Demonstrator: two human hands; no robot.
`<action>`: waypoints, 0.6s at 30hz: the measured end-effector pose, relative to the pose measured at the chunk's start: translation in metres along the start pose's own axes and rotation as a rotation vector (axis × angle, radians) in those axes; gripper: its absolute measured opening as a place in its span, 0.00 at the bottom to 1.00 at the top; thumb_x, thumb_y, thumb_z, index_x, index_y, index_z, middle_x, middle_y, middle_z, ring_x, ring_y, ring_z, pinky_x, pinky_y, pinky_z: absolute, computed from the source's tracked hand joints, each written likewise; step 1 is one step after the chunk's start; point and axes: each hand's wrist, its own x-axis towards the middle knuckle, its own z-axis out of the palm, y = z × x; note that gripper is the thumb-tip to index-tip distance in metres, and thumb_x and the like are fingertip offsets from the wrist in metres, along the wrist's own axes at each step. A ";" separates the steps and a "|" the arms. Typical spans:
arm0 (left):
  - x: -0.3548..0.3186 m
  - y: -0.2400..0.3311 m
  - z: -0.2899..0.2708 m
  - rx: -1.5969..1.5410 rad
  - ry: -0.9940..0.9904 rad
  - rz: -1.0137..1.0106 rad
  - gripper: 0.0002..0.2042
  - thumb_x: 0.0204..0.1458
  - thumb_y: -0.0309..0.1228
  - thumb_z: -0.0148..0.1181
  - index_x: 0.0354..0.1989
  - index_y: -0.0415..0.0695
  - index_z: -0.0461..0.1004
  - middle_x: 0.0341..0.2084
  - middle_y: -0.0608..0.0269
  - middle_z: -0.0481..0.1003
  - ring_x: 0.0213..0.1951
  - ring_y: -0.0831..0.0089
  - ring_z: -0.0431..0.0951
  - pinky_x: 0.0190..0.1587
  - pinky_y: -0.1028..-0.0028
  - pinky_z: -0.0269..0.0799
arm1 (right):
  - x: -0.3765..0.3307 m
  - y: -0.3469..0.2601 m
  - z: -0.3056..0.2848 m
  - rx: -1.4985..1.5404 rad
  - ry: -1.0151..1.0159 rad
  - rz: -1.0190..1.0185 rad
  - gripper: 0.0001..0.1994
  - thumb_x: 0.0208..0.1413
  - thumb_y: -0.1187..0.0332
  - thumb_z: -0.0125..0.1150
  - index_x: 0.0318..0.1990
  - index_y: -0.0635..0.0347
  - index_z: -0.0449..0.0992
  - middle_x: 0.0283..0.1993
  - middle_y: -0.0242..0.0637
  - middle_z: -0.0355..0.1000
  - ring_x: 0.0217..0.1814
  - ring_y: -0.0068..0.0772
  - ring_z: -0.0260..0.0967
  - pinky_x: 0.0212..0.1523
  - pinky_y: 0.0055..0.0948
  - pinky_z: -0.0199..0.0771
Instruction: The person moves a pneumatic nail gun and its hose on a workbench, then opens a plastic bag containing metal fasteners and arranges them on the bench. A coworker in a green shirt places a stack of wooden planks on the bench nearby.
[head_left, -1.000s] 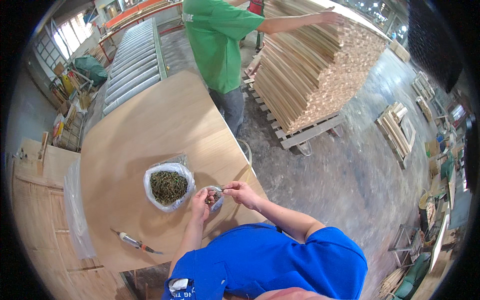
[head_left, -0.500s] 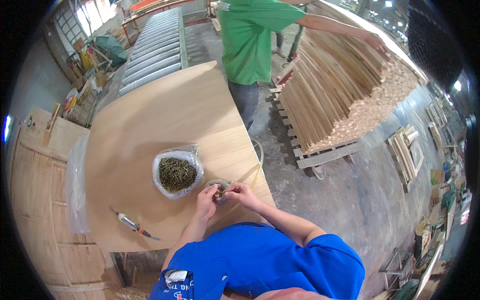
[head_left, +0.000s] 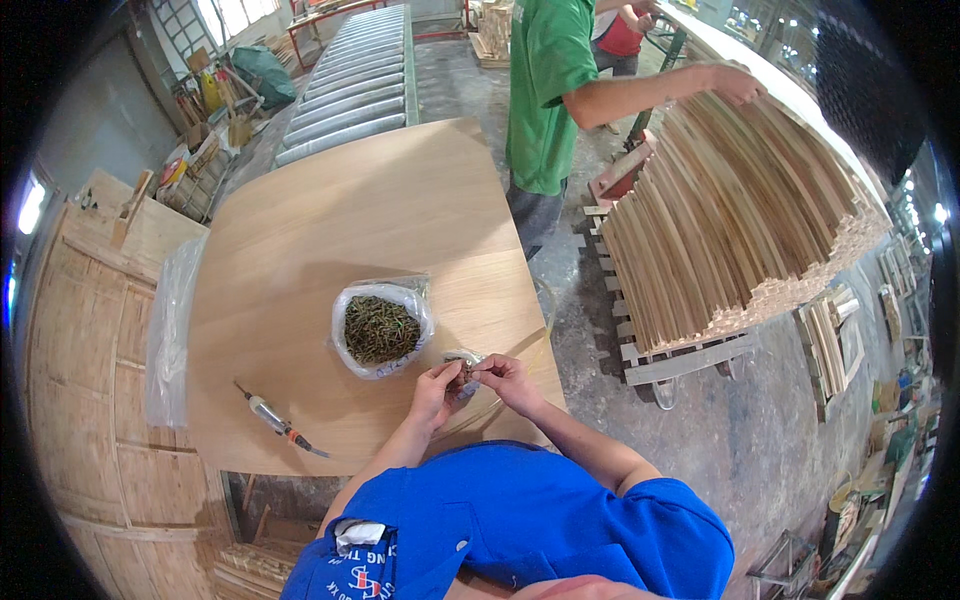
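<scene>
Close together near the table's front edge, my left hand (head_left: pixel 434 394) and my right hand (head_left: pixel 509 385) both have their fingertips pinched. Between and just behind them is a small clear plastic bag (head_left: pixel 462 356) with little brownish pieces in it. What the fingertips themselves grip is too small to make out. To the left of my hands stands an open whitish plastic bag (head_left: pixel 344 357), full of small thin brown-green pieces (head_left: pixel 380 331). Farther left lies a slim powered hand driver (head_left: pixel 268 415) with an orange band and a cord at its end.
The pale wooden tabletop (head_left: pixel 290 230) carries these things. Clear plastic sheeting (head_left: pixel 172 340) hangs at its left edge. Beyond are a roller conveyor (head_left: pixel 350 90) and a person in green (head_left: pixel 548 100) reaching over stacked wooden strips (head_left: pixel 730 210) on a pallet (head_left: pixel 690 362). Another person in red (head_left: pixel 622 38) stands behind.
The view has shifted, so the table and bags sit farther right in it. My hands stay together in a similar pinch. The person in green has drawn an arm in over the stack.
</scene>
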 end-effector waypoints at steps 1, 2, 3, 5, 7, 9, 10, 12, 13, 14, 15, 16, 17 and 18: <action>0.007 0.005 0.000 -0.052 -0.032 0.005 0.07 0.49 0.31 0.53 0.32 0.40 0.72 0.21 0.69 0.69 0.24 0.82 0.66 0.29 0.82 0.63 | 0.009 -0.002 -0.002 -0.021 0.000 0.010 0.03 0.47 0.75 0.57 0.30 0.63 0.72 0.28 0.28 0.69 0.31 0.16 0.64 0.34 0.17 0.64; 0.014 0.012 0.001 -0.105 -0.065 0.008 0.07 0.49 0.31 0.53 0.32 0.41 0.72 0.22 0.69 0.70 0.24 0.81 0.67 0.29 0.82 0.64 | 0.017 -0.005 -0.005 -0.042 0.001 0.021 0.03 0.47 0.75 0.57 0.30 0.63 0.72 0.28 0.28 0.69 0.31 0.16 0.64 0.35 0.17 0.64; 0.017 0.013 0.001 -0.160 -0.094 0.009 0.07 0.49 0.32 0.53 0.32 0.41 0.72 0.22 0.69 0.70 0.25 0.81 0.67 0.29 0.82 0.64 | 0.021 -0.007 -0.006 -0.009 0.001 0.012 0.03 0.47 0.74 0.57 0.30 0.63 0.72 0.28 0.28 0.69 0.30 0.16 0.63 0.33 0.17 0.64; 0.028 0.015 0.004 -0.158 -0.147 -0.012 0.07 0.49 0.32 0.53 0.32 0.42 0.71 0.23 0.69 0.69 0.26 0.81 0.67 0.30 0.82 0.64 | 0.028 -0.012 -0.012 0.057 0.001 -0.004 0.03 0.47 0.73 0.57 0.29 0.62 0.72 0.27 0.27 0.69 0.28 0.15 0.62 0.30 0.17 0.63; 0.032 0.018 0.006 -0.136 -0.149 -0.010 0.07 0.48 0.32 0.54 0.31 0.42 0.70 0.22 0.69 0.69 0.25 0.81 0.67 0.29 0.82 0.64 | 0.033 -0.022 -0.014 0.033 0.011 0.039 0.03 0.47 0.72 0.56 0.29 0.61 0.72 0.27 0.26 0.68 0.26 0.13 0.60 0.26 0.16 0.61; 0.042 0.020 0.014 -0.083 -0.114 0.009 0.07 0.48 0.32 0.55 0.31 0.41 0.70 0.21 0.69 0.68 0.24 0.81 0.67 0.27 0.83 0.63 | 0.042 -0.023 -0.022 0.058 0.022 0.145 0.03 0.49 0.70 0.54 0.30 0.58 0.71 0.24 0.24 0.66 0.20 0.11 0.54 0.18 0.15 0.54; 0.045 0.021 0.024 -0.052 -0.024 -0.013 0.07 0.48 0.32 0.55 0.30 0.42 0.71 0.21 0.70 0.68 0.23 0.82 0.66 0.26 0.82 0.62 | 0.044 -0.022 -0.027 0.164 0.028 0.196 0.03 0.50 0.69 0.54 0.30 0.58 0.70 0.23 0.24 0.65 0.19 0.12 0.53 0.18 0.14 0.53; 0.053 0.019 0.034 0.057 0.027 -0.028 0.08 0.46 0.30 0.56 0.34 0.41 0.72 0.20 0.71 0.68 0.22 0.84 0.65 0.26 0.83 0.62 | 0.051 -0.027 -0.036 0.363 0.032 0.297 0.04 0.51 0.68 0.52 0.32 0.57 0.69 0.23 0.23 0.62 0.19 0.13 0.52 0.17 0.14 0.52; 0.059 0.022 0.041 0.184 0.039 0.003 0.09 0.46 0.30 0.56 0.34 0.40 0.72 0.21 0.71 0.69 0.23 0.84 0.65 0.26 0.83 0.62 | 0.057 -0.025 -0.044 0.467 0.018 0.337 0.05 0.52 0.67 0.52 0.32 0.57 0.68 0.22 0.23 0.62 0.19 0.13 0.52 0.18 0.14 0.52; 0.063 0.025 0.047 0.312 0.048 0.032 0.09 0.46 0.30 0.56 0.34 0.39 0.72 0.21 0.70 0.70 0.23 0.84 0.65 0.26 0.84 0.62 | 0.063 -0.022 -0.050 0.570 0.006 0.377 0.06 0.52 0.65 0.51 0.33 0.56 0.68 0.22 0.23 0.62 0.19 0.14 0.52 0.18 0.14 0.52; 0.069 0.027 0.053 0.443 0.052 0.066 0.09 0.46 0.30 0.56 0.34 0.39 0.72 0.22 0.69 0.71 0.23 0.84 0.66 0.26 0.84 0.62 | 0.070 -0.020 -0.055 0.670 -0.007 0.409 0.06 0.53 0.64 0.50 0.34 0.56 0.67 0.22 0.24 0.62 0.19 0.14 0.52 0.18 0.15 0.53; 0.073 0.027 0.059 0.437 0.047 0.165 0.09 0.46 0.31 0.56 0.34 0.39 0.72 0.21 0.69 0.71 0.23 0.83 0.66 0.27 0.83 0.62 | 0.074 -0.018 -0.059 0.731 -0.025 0.442 0.07 0.53 0.63 0.50 0.34 0.55 0.67 0.22 0.23 0.61 0.19 0.15 0.52 0.18 0.15 0.53; 0.076 0.026 0.066 0.432 0.041 0.264 0.09 0.46 0.31 0.56 0.33 0.39 0.72 0.21 0.69 0.71 0.23 0.83 0.67 0.28 0.82 0.63 | 0.078 -0.015 -0.062 0.791 -0.042 0.475 0.08 0.53 0.62 0.49 0.34 0.55 0.67 0.22 0.23 0.60 0.19 0.15 0.52 0.18 0.15 0.53; 0.080 0.024 0.067 0.430 0.037 0.365 0.10 0.46 0.32 0.56 0.33 0.39 0.73 0.20 0.69 0.71 0.24 0.82 0.67 0.28 0.81 0.63 | 0.081 -0.015 -0.062 0.853 -0.061 0.508 0.08 0.54 0.61 0.49 0.34 0.55 0.67 0.21 0.22 0.58 0.19 0.16 0.52 0.19 0.15 0.53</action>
